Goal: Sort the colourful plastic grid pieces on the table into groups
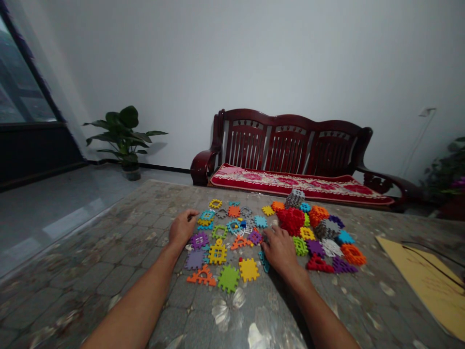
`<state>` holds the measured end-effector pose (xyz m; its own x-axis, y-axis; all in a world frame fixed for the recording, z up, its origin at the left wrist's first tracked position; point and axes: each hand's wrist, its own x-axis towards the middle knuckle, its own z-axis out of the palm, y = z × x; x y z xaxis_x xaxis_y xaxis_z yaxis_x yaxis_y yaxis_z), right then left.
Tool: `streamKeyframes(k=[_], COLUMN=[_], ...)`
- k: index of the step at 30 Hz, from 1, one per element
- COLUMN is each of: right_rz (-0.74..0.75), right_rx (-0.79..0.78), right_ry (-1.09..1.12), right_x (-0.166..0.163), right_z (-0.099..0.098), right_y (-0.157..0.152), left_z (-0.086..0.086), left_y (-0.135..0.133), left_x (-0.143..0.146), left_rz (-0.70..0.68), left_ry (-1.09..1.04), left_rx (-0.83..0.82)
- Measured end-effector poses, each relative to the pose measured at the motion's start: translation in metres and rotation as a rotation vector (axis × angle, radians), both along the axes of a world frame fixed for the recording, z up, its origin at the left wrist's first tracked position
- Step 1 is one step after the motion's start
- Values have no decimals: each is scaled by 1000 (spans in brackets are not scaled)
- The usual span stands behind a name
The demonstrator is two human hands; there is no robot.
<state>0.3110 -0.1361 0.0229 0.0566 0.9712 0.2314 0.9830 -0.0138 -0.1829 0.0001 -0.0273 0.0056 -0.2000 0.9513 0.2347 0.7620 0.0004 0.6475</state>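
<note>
My left hand [182,230] is at the left side of the spread-out building tiles, beside a stack of blue and yellow window tiles [206,219]. Its fingers are loosely bent and apart, with nothing visible in them. My right hand [279,246] rests palm down between the spread tiles and the piled ones, fingers apart. Close to its fingertips lies a purple tile [255,237], and a teal piece [264,261] is partly hidden beside it. Nearer me are a purple-grey square [195,260], an orange triangle [202,276], a green square [228,278] and a yellow square [249,269].
Right of my right hand are piled red tiles [290,221], grey stacks [295,198] and several coloured pieces. A yellow sheet [421,276] with dark cables lies at the right on the patterned tabletop [119,271]. Behind stands a wooden bench [290,140]; a potted plant [125,133] is left.
</note>
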Motion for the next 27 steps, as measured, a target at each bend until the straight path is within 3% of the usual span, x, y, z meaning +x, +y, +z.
streamKeyframes(k=[5, 9, 17, 27], right_rz=[0, -53, 180, 82], right_rx=[-72, 14, 247, -120], right_ry=[-35, 31, 594, 82], right_x=[-1, -1, -8, 2], right_z=[5, 8, 4, 15], right_y=[-1, -1, 10, -7], left_z=[2, 1, 4, 4], left_y=[-1, -1, -2, -2], left_x=[1, 0, 1, 1], left_rz=[-12, -14, -11, -7], left_ry=[68, 90, 101, 132], left_rx=[-60, -69, -88, -109])
